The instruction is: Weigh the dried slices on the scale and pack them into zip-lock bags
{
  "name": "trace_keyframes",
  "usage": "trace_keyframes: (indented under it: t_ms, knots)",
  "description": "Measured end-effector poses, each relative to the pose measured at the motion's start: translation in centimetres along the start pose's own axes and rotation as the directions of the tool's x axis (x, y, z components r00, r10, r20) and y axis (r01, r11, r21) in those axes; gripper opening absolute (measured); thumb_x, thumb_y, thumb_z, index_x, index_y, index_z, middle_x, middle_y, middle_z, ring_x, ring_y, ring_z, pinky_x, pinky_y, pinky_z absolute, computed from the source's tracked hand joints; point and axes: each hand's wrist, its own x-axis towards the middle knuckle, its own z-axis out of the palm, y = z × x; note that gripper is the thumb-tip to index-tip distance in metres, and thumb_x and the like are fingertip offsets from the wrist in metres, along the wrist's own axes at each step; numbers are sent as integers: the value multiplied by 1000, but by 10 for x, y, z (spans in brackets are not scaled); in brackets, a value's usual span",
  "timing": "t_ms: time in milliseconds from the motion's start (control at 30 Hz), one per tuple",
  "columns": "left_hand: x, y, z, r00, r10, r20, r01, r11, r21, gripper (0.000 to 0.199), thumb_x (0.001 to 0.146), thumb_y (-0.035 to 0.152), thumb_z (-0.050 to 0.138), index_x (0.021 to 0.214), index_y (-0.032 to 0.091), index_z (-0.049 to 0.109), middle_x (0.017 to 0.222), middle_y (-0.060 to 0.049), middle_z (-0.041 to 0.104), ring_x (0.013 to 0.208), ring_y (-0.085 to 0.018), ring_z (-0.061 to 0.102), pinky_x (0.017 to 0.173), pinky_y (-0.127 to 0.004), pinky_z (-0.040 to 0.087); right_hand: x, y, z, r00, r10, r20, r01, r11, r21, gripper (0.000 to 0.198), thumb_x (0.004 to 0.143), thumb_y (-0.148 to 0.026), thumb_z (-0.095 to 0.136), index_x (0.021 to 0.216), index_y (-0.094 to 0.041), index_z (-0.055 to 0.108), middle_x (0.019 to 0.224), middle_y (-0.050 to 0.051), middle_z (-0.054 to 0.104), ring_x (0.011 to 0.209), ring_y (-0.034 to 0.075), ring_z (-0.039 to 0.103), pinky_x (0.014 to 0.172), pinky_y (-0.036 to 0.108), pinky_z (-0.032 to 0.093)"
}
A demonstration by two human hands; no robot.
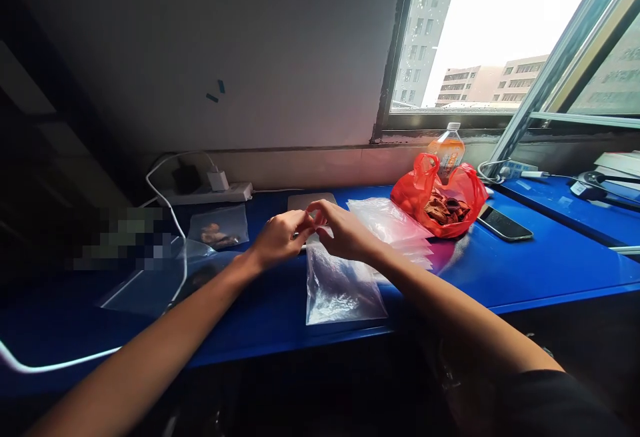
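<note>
Opening bag [345, 293], I'd guess | left hand [283, 233] + right hand [345, 231] pinching its top | prob needs peeling apart next

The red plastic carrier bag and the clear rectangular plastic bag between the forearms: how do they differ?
The red plastic carrier bag bulges around brown pieces, whereas the clear plastic bag looks flat. The red one has loop handles; the clear one, straight edges. Both look shiny.

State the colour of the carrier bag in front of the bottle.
The carrier bag is translucent red, seen best in the head view.
</note>
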Motion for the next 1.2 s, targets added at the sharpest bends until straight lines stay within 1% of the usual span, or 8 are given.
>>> trace_keyframes:
  t_ms: [167,267,433,600,700,933,1100,1200]
  knots:
    - [0,1,-3,1000,27,15,-28,998,50,16,84,32,56,82,19,65,78,-4,66,70,-17,58,65,-27,41,-1,3,3,999,25,26,-25,1000,-9,33,80,-6,47,110,-19,45,93,7,64,84,17,58,74,29,44]
    - [1,6,-6,1000,1,-29,1,998,66,22,85,38,56,78,18,62,74,-4,64,67,-17,56,61,-26,38,0,-2,5,997,67,-23,-67,998,-6,34,80,-5,45,111,-19,43,92,7,63,80,16,57,71,28,42]
    - [0,9,-8,1000,7,-22,-5,994,111,23,87,39,53,82,19,63,76,-5,64,69,-18,58,63,-27,40,0,-12,8,991,101,-91,-100,995,18,35,77,-3,43,107,-21,42,92,6,62,80,17,57,73,30,43]
    - [0,17,-8,991,62,-115,-17,932,361,18,88,28,50,80,19,63,79,-6,65,74,-21,59,68,-31,38,6,-13,5,975,188,-115,-170,973,155,27,77,-7,44,99,-23,41,85,2,60,76,16,56,71,29,42]
    - [3,20,-11,984,79,-162,1,895,445,15,87,24,51,80,20,63,80,-6,67,80,-23,59,73,-33,38,10,-11,1,966,224,-129,-190,953,235,24,76,-9,47,95,-23,42,78,-1,56,72,14,53,69,27,41]
    - [9,15,-25,959,89,-271,46,888,457,10,85,22,54,78,20,61,82,-5,69,85,-25,59,78,-35,39,18,-8,-8,935,320,-151,-280,930,238,15,75,-11,50,84,-23,46,77,-1,54,73,14,49,70,28,39]
    - [11,5,-38,928,112,-355,47,911,410,11,86,25,54,78,21,62,81,-5,69,87,-26,58,79,-35,40,20,-2,-13,908,352,-229,-289,919,268,16,76,-13,51,88,-22,45,84,1,57,81,15,52,77,31,41]
    - [12,2,-45,912,88,-400,71,928,366,12,85,28,55,77,22,62,80,-5,69,86,-25,57,75,-34,40,21,1,-15,901,358,-245,-284,914,290,16,76,-16,51,89,-22,45,85,1,57,82,15,53,78,31,41]
